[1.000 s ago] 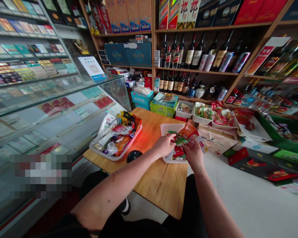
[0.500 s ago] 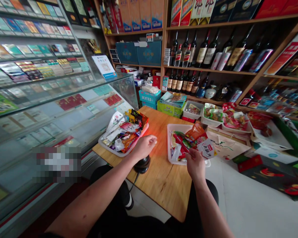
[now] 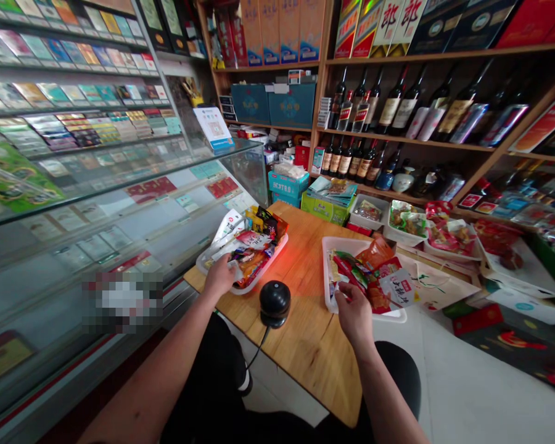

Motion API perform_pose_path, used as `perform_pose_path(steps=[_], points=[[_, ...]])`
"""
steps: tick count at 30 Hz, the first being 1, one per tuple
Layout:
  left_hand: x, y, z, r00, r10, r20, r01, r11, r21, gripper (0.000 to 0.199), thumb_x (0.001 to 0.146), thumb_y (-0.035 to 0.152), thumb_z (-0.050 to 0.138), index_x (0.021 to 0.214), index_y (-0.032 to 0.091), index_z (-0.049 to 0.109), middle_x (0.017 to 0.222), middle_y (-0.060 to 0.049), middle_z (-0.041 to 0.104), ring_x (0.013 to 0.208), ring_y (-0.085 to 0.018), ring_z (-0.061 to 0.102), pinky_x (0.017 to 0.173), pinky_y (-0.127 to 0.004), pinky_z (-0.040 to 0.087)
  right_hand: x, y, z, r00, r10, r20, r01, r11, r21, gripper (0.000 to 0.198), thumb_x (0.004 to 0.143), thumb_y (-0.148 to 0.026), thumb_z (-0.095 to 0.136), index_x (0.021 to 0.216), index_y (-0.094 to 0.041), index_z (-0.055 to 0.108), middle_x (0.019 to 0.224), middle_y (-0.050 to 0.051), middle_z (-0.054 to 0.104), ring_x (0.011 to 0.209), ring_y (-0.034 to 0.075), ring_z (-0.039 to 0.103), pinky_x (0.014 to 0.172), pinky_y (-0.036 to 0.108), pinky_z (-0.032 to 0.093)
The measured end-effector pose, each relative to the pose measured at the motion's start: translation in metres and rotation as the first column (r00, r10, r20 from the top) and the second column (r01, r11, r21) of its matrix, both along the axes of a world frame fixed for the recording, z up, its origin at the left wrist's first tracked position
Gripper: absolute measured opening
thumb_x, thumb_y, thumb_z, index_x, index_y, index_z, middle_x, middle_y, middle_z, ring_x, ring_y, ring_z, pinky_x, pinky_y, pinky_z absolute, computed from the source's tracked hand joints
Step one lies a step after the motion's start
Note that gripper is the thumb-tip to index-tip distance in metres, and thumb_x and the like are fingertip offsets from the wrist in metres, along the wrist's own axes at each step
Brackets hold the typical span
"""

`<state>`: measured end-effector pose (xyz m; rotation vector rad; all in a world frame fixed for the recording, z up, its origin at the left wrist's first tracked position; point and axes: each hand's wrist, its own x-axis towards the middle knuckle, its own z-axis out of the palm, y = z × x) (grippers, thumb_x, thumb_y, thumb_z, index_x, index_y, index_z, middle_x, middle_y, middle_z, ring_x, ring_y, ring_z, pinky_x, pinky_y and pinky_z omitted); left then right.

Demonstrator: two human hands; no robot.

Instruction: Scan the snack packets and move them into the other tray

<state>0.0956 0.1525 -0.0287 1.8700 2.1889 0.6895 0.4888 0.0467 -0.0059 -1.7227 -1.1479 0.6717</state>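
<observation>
My left hand [image 3: 221, 276] rests on the near end of the left white tray [image 3: 277, 254], fingers closed over a small white snack packet there. That tray is heaped with several mixed snack packets [image 3: 252, 240]. My right hand [image 3: 351, 310] sits at the near edge of the right white tray [image 3: 327, 246], fingertips on the packets in it. Red, green and orange packets [image 3: 370, 271] fill that tray. Between my hands stands a black barcode scanner [image 3: 274, 302], casting a red glow on the wooden table [image 3: 305, 345].
A glass display counter [image 3: 120, 203] with cigarette packs runs along the left. Shelves of wine bottles [image 3: 388, 111] and boxes stand behind. More trays of snacks [image 3: 411, 222] and a white paper bag [image 3: 439, 283] lie at the table's back right. A white surface spreads to the right.
My left hand has left the right tray, crossed over the scanner and reached the left tray. My right hand has stayed at the right tray's near edge. The view has shifted left.
</observation>
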Motion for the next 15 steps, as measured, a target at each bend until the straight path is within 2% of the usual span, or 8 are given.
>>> perform_pose_path(steps=[4,9,15], points=[[-0.011,0.006,-0.003,0.997,-0.038,-0.062,0.038,0.999,0.001,0.034,0.091,0.025,0.056,0.123,0.016,0.065,0.122,-0.017,0.072,0.116,-0.032,0.066,0.098,-0.037,0.048,-0.02,-0.001,0.003,1.0,0.017,0.002,-0.017,1.0,-0.003,0.045,0.081,-0.049,0.06,0.111,-0.017,0.072,0.115,0.012,0.074,0.103,0.026,0.071,0.089,0.036,0.056],[-0.017,0.006,-0.004,0.991,-0.07,-0.112,0.075,0.996,0.044,0.028,0.09,0.025,0.058,0.115,0.018,0.069,0.118,-0.015,0.07,0.116,-0.03,0.063,0.101,-0.036,0.047,-0.039,-0.001,-0.005,0.998,0.056,0.014,-0.056,0.998,0.004,0.043,0.083,-0.047,0.059,0.113,-0.017,0.071,0.115,0.012,0.074,0.103,0.025,0.072,0.093,0.039,0.056],[-0.024,0.009,-0.006,0.996,-0.037,-0.082,0.04,0.999,0.035,0.01,0.092,0.03,0.06,0.09,0.022,0.066,0.1,-0.011,0.071,0.101,-0.028,0.066,0.088,-0.036,0.049,-0.067,0.003,0.001,0.992,0.122,0.017,-0.122,0.992,0.014,0.04,0.085,-0.045,0.059,0.111,-0.018,0.071,0.114,0.012,0.073,0.101,0.025,0.071,0.093,0.038,0.057]])
